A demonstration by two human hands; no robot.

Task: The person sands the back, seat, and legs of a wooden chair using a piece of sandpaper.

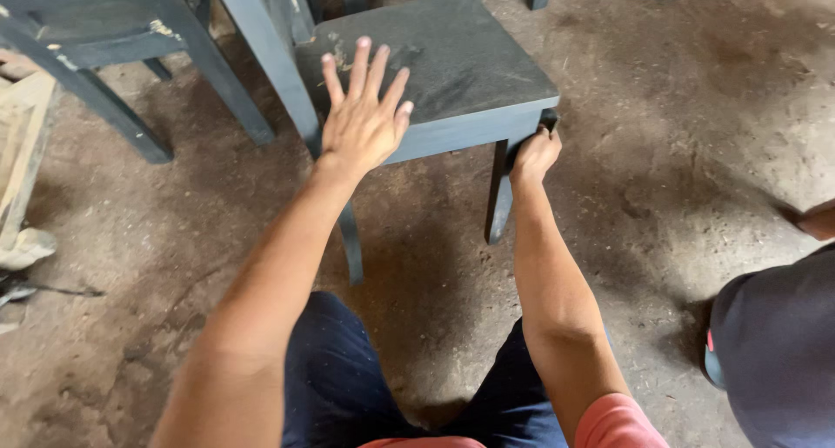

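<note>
While the left hand (364, 122) spreads flat, grip apart, on the chair seat (452, 61), the right hand (535, 155) clamps its corner.

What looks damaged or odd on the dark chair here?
The chair has a pale scuffed patch on its seat near the left hand, where the paint looks worn. Nothing else stands out.
</note>
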